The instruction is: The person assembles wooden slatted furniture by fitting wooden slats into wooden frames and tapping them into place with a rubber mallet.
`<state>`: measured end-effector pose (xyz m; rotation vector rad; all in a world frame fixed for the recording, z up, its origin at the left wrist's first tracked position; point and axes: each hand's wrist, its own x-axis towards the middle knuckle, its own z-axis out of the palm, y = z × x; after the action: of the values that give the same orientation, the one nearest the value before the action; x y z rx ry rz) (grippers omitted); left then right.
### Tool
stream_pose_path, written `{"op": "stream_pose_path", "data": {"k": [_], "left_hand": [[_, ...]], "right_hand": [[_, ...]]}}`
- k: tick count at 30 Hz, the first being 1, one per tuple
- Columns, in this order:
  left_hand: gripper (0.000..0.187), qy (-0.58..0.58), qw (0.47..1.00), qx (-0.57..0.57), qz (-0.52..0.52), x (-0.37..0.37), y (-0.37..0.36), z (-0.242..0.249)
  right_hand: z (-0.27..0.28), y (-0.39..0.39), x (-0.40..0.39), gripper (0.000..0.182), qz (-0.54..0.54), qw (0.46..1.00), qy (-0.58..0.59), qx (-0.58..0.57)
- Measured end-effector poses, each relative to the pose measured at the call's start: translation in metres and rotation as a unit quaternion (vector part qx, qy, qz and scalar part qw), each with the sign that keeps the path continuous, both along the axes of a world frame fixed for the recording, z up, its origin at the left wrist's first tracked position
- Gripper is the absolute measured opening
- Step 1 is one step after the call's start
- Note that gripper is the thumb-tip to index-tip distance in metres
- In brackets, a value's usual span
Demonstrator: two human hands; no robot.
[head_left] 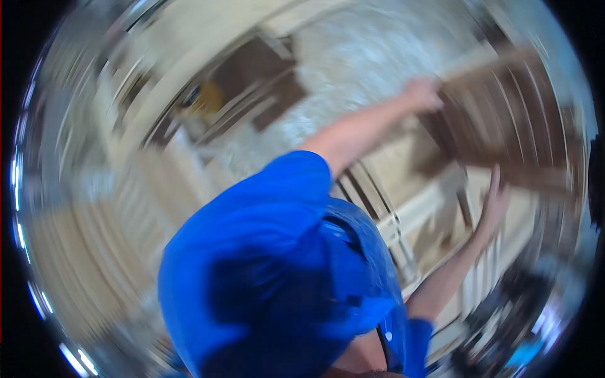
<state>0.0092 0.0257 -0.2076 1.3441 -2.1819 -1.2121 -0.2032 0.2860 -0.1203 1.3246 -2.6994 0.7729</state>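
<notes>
Apparently handling the brown slatted panel, left hand clasps its edge; right hand blurred, closure unclear; likely needs two-sided support

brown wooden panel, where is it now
At the upper right of the head view, the brown wooden panel has the left hand at its left edge and the right hand at its lower edge.
</notes>
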Motion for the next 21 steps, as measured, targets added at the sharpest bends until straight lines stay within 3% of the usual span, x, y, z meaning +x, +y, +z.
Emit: {"op": "stream_pose_path", "data": {"k": [1, 2, 3, 4, 5, 7, 10, 14, 16, 19, 20, 21], "left_hand": [[0.057, 0.049, 0.989, -0.138, 0.019, 0.019, 0.013, -0.014], [0.077, 0.056, 0.988, -0.139, 0.035, 0.042, 0.026, -0.023], [0.080, 0.048, 0.991, -0.120, 0.019, 0.081, 0.047, -0.014], [0.070, 0.069, 0.992, -0.098, 0.046, 0.119, 0.077, -0.006], [0.063, 0.126, 0.977, -0.144, 0.093, 0.152, 0.113, -0.007], [0.050, 0.174, 0.951, -0.190, 0.170, 0.216, 0.185, -0.007], [0.042, 0.104, 0.928, -0.249, 0.258, 0.300, 0.298, -0.008], [0.052, -0.087, 0.859, -0.370, 0.344, 0.395, 0.434, -0.009], [0.058, -0.161, 0.836, -0.349, 0.393, 0.436, 0.490, -0.001], [0.070, -0.290, 0.787, -0.308, 0.449, 0.501, 0.551, 0.012], [0.075, -0.366, 0.758, -0.282, 0.460, 0.526, 0.570, 0.021], [0.081, -0.405, 0.710, -0.330, 0.472, 0.547, 0.588, 0.043]], "right_hand": [[-0.015, 0.023, 0.013, 0.062, 0.002, 0.995, -0.090, 0.051], [-0.038, 0.052, 0.030, 0.049, 0.067, 0.980, -0.187, 0.031], [-0.062, 0.080, 0.047, 0.037, 0.123, 0.948, -0.295, 0.014], [-0.086, 0.106, 0.064, 0.027, 0.164, 0.902, -0.399, 0.007], [-0.095, 0.129, 0.077, 0.022, 0.184, 0.879, -0.433, 0.080], [-0.081, 0.150, 0.116, 0.021, 0.185, 0.833, -0.508, 0.116], [-0.069, 0.137, 0.133, 0.027, 0.290, 0.816, -0.476, 0.154], [-0.077, 0.089, 0.154, 0.025, 0.441, 0.789, -0.394, 0.168], [-0.049, 0.068, 0.193, 0.025, 0.508, 0.776, -0.316, 0.200], [-0.024, 0.069, 0.255, 0.027, 0.543, 0.751, -0.334, 0.173], [-0.024, 0.071, 0.273, 0.032, 0.558, 0.736, -0.338, 0.182], [-0.040, 0.071, 0.283, 0.038, 0.579, 0.751, -0.266, 0.175]]}}
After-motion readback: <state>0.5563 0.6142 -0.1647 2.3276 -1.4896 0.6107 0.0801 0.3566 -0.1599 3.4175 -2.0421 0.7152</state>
